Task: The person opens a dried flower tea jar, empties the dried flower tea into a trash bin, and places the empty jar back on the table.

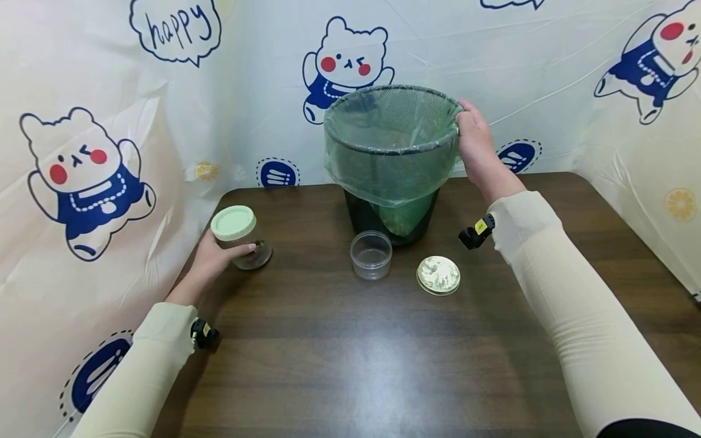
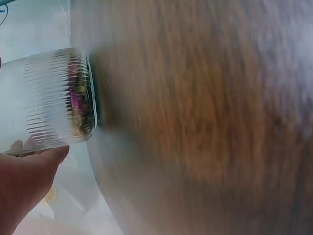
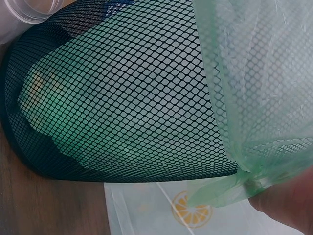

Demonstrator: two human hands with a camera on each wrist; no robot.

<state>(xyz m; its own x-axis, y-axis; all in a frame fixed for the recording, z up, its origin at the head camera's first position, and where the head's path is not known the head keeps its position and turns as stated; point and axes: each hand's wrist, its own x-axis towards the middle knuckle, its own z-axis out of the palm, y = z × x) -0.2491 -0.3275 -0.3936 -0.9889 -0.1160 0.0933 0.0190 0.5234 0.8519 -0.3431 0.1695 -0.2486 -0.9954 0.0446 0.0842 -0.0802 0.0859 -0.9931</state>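
My left hand (image 1: 210, 258) grips a ribbed clear jar (image 1: 257, 257) with a pale green lid (image 1: 233, 223) at the table's left side. In the left wrist view, dried purple and yellowish bits (image 2: 78, 100) lie at the bottom of this jar. My right hand (image 1: 479, 146) holds the rim of a dark mesh wastebasket (image 1: 358, 213) on its right side. A green bin liner (image 1: 389, 176) is folded over that rim. In the right wrist view, the liner shows through the mesh, and the thumb (image 3: 283, 203) presses against its bunched edge.
Right in front of the wastebasket stands a small clear round tub (image 1: 371, 258). To its right lies a round, gold-edged lid-like piece (image 1: 438, 275) with a white crumpled surface. Printed cloth (image 1: 263, 91) hangs round the back and sides of the brown wooden table (image 1: 328, 365).
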